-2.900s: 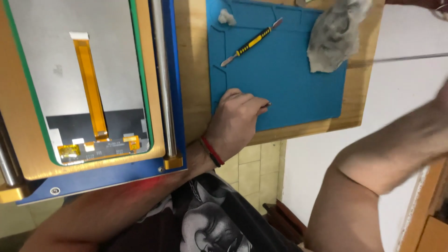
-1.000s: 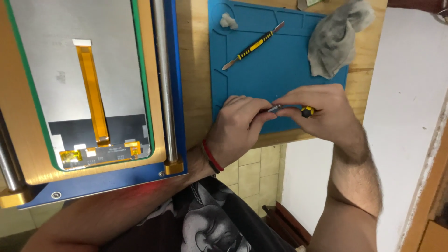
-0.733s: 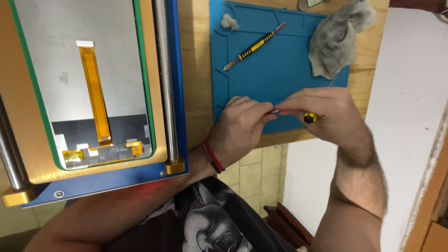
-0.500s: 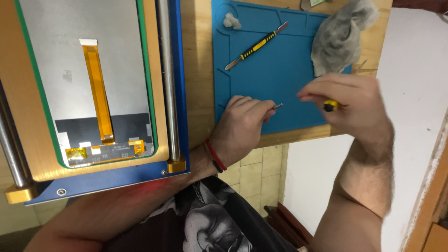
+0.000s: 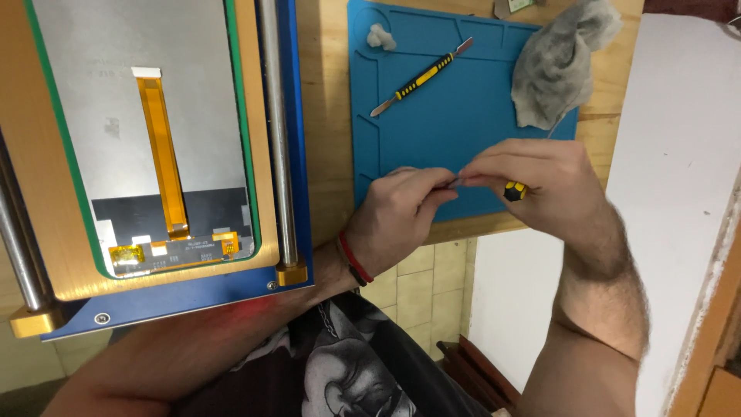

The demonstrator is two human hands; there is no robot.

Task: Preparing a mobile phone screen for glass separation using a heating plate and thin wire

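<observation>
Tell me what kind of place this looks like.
Probably a small phone or tablet repair bench: a blue work mat on a wooden table, a yellow-and-black pry tool, and a bare screen panel lying in a metal frame.

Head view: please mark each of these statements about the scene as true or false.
1. The right hand holds a tool with a yellow and black handle. True.
2. A second yellow and black tool lies on the blue mat. True.
3. The grey cloth lies under the left hand. False: it lies at the mat's far right corner, away from both hands.
4. The two hands are far apart. False: their fingertips meet over the mat's near edge.
5. An orange ribbon cable runs along the screen panel in the frame. True.
</observation>
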